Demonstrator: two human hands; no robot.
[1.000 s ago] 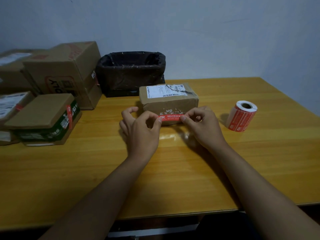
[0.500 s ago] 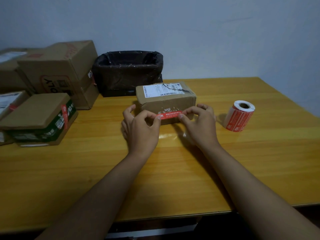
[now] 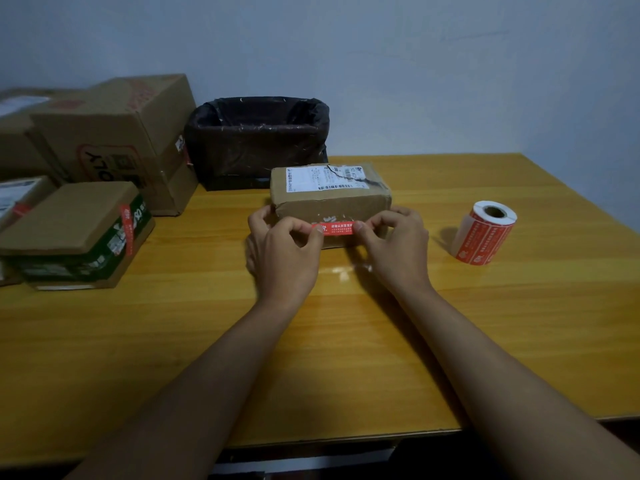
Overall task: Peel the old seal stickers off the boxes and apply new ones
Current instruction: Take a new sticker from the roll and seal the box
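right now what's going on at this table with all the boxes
A person holds a red seal sticker stretched between both hands, the left hand pinching one end and the right hand the other, against the front of a small cardboard box. The sticker roll stands to the right, with more boxes and a black-lined bin behind.

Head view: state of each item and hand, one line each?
Left hand: pinches the sticker's left end.
Right hand: pinches its right end.
Sticker: stretched flat across the box front; stuck or not, cannot tell.
Box: closed, shipping label on top torn.
Roll: standing on end, partly used.
Bin: open, black liner in; contents not visible.
Green box: closed, red seal over its edge.
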